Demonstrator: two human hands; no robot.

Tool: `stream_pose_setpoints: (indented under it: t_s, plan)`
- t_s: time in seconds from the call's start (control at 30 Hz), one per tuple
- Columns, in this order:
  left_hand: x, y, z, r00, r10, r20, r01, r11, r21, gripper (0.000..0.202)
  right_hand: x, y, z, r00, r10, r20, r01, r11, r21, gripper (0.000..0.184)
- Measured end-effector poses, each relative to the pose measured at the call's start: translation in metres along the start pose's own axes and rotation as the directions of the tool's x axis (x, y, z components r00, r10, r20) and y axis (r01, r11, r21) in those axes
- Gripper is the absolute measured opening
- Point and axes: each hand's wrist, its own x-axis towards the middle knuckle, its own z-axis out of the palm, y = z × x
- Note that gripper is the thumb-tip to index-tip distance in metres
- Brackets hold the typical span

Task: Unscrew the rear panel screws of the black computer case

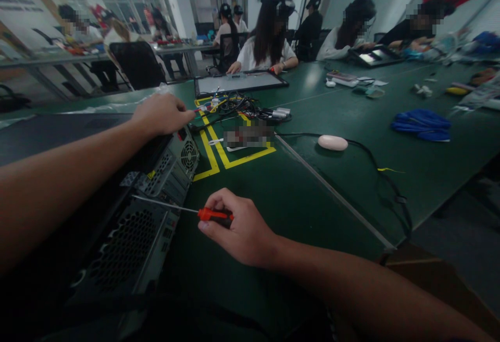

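A dark computer case (128, 237) lies on its side on the green table (304, 196), its vented rear panel facing right. My right hand (238, 230) is closed round the red and black handle of a screwdriver (183, 209); the thin shaft points left and its tip touches the rear panel. My left hand (162, 114) rests on the case's top far edge, fingers curled and pinching at something small by the corner that I cannot make out.
A tangle of cables (242, 107) lies inside a yellow taped outline (219, 154). A white oval object (332, 142) with a black cord, a blue cloth (422, 124) and a flat black-framed panel (238, 82) lie beyond. Several people sit at the far side.
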Motion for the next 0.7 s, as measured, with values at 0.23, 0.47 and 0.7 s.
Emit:
stream_pose_setpoints:
  t_s: [0.23, 0.47, 0.7]
  plan:
    - [-0.0042, 0.0037, -0.0048, 1.000, 0.003, 0.020, -0.004, 1.000, 0.026, 0.078, -0.0001, 0.0006, 0.0005, 1.000, 0.008, 0.005, -0.008, 1.000, -0.001, 0.024]
    - [-0.0028, 0.0041, -0.0036, 1.000, -0.006, 0.020, 0.006, 1.000, 0.007, 0.077, -0.0001, -0.0006, -0.0005, 1.000, 0.012, 0.003, -0.012, 1.000, 0.004, 0.025]
    - [-0.0035, 0.0042, -0.0039, 1.000, -0.010, 0.012, 0.010, 1.000, -0.012, 0.075, -0.0006, -0.0002, -0.0007, 1.000, 0.002, -0.010, -0.002, 1.000, -0.005, 0.024]
